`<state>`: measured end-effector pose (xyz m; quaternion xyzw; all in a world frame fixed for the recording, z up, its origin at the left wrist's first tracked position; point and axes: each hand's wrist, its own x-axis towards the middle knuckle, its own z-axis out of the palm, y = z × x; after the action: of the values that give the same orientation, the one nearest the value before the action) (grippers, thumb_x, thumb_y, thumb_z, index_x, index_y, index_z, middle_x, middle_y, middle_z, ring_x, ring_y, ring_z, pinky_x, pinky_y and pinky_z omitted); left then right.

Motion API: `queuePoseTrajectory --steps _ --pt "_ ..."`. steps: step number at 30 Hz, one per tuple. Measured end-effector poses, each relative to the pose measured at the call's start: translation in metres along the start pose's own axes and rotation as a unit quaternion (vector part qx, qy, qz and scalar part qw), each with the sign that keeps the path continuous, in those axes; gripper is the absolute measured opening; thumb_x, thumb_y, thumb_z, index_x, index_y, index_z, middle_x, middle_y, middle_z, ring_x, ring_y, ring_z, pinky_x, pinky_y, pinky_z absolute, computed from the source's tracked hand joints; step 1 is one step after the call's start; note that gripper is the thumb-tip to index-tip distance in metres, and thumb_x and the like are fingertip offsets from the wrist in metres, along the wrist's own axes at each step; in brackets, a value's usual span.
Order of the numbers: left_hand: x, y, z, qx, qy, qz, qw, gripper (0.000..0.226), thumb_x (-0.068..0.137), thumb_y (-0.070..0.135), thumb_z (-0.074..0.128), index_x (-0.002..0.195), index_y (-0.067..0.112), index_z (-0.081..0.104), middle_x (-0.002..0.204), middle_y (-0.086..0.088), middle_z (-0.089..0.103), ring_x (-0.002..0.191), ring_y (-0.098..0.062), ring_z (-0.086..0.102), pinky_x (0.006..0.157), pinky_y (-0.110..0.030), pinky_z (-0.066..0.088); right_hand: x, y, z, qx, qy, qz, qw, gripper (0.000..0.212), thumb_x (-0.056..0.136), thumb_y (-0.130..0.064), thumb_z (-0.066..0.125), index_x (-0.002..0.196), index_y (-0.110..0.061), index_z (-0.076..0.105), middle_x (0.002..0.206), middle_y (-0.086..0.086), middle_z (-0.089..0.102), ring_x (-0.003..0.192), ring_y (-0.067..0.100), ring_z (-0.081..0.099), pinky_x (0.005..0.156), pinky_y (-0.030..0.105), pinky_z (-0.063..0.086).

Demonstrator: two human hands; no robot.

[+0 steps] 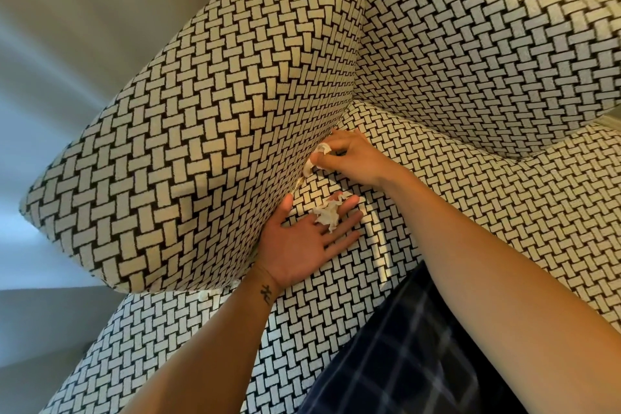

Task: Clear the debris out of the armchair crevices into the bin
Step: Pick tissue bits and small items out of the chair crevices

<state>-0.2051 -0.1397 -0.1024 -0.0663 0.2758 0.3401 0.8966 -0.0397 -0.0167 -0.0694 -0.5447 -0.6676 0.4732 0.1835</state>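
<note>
The armchair [470, 54] has black-and-cream basket-weave fabric. Its left armrest [188, 151] meets the seat cushion [336, 306] along a crevice. My left hand [302, 245] lies palm up and flat on the seat beside that crevice, with a small pile of white paper scraps [327, 213] resting on its fingers. My right hand [349, 158] is at the crevice further back, fingers pinched on white paper bits [317, 155]. One more white scrap [204, 295] peeks out under the armrest's front corner. No bin is in view.
A grey wall and floor [57, 111] lie to the left of the armchair. My leg in dark plaid fabric [420, 356] is against the seat's front at the bottom.
</note>
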Motion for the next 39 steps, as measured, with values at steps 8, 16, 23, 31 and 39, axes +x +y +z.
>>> queuePoseTrajectory --steps 8,16,23,31,39 --pt "0.000 0.001 0.002 -0.011 0.003 0.010 1.000 0.080 0.102 0.061 0.037 0.158 0.005 0.029 0.162 -0.025 0.032 0.150 -0.048 0.027 0.125 -0.059 0.012 -0.041 -0.024 -0.016 0.091 -0.173 0.079 0.978 0.015 0.086 -0.034 0.078 0.099 -0.026 0.080 0.113 -0.009 0.072 0.104 0.014 0.071 0.100 0.043 0.054" --pt "0.003 0.002 0.003 0.049 0.017 0.021 0.998 0.069 0.105 0.049 0.029 0.153 -0.001 0.038 0.162 -0.026 0.031 0.152 -0.040 0.028 0.127 -0.056 0.008 -0.044 -0.016 0.009 -0.056 -0.157 0.042 0.985 0.036 0.079 -0.020 0.085 0.107 -0.039 0.072 0.145 -0.014 0.041 0.143 0.011 0.020 0.123 0.036 0.014" --pt "-0.001 -0.001 0.007 0.028 0.028 0.028 0.999 0.060 0.102 0.032 0.039 0.149 -0.005 0.044 0.157 -0.027 0.039 0.146 -0.040 0.039 0.120 -0.059 0.027 -0.044 -0.024 0.016 -0.138 -0.158 0.027 0.977 0.066 0.078 -0.023 0.083 0.137 -0.039 0.056 0.156 -0.008 0.028 0.146 0.015 0.013 0.125 0.048 0.012" --pt "-0.002 -0.001 0.006 0.039 0.023 0.058 0.997 0.047 0.100 0.017 0.040 0.139 -0.004 0.057 0.149 -0.029 0.049 0.141 -0.046 0.045 0.121 -0.061 0.025 -0.046 -0.035 0.000 0.047 -0.157 0.099 0.982 0.060 0.074 -0.025 0.090 0.126 -0.041 0.063 0.152 -0.010 0.031 0.115 0.021 0.058 0.071 0.040 0.064" --pt "-0.001 -0.001 0.000 0.043 0.020 0.056 0.997 0.051 0.104 0.024 0.033 0.141 -0.003 0.055 0.153 -0.025 0.046 0.139 -0.044 0.047 0.121 -0.060 0.026 -0.025 -0.019 -0.001 0.073 -0.043 0.033 0.996 0.022 0.096 -0.036 0.065 0.113 -0.026 0.074 0.120 -0.013 0.067 0.113 0.002 0.060 0.105 0.029 0.046"
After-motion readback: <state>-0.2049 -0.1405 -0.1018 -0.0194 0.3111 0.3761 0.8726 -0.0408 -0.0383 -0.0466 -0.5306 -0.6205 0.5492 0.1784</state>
